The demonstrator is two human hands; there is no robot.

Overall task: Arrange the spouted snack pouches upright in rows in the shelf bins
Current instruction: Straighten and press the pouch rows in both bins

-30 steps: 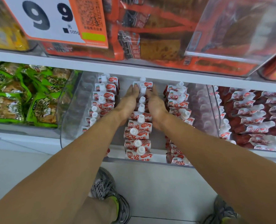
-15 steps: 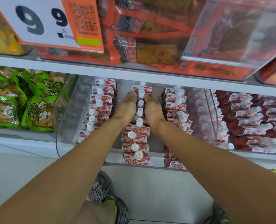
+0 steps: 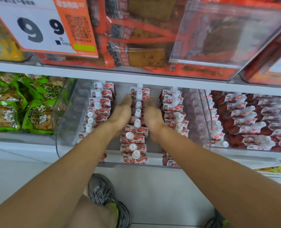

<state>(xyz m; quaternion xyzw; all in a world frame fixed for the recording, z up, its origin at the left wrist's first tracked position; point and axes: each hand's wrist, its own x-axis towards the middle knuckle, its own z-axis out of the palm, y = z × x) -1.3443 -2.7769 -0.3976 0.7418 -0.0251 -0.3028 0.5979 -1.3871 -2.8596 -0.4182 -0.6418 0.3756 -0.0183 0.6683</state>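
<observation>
A clear plastic bin [image 3: 65, 116] on the lower shelf holds red-and-white spouted pouches with white caps, standing in three rows. The middle row of pouches [image 3: 134, 139] runs from the bin's front to its back. My left hand [image 3: 122, 111] lies flat along that row's left side, fingers straight and pointing to the back. On the row's right side lies my right hand [image 3: 152, 113], flat as well and blurred. The left row of pouches [image 3: 98, 111] and the right row of pouches [image 3: 175, 109] stand beside my hands. My forearms hide parts of both outer rows.
A second clear bin [image 3: 208, 129] to the right holds more spouted pouches [image 3: 251, 120] lying in loose rows. Green snack bags [image 3: 21, 102] fill the bin on the left. The upper shelf [image 3: 136, 76] with orange packs and a price card [image 3: 42, 25] overhangs the bins. My shoes stand on the pale floor below.
Both hands have slid back a little toward the bin's front along the middle row and spread slightly apart. The pouches stay upright.
</observation>
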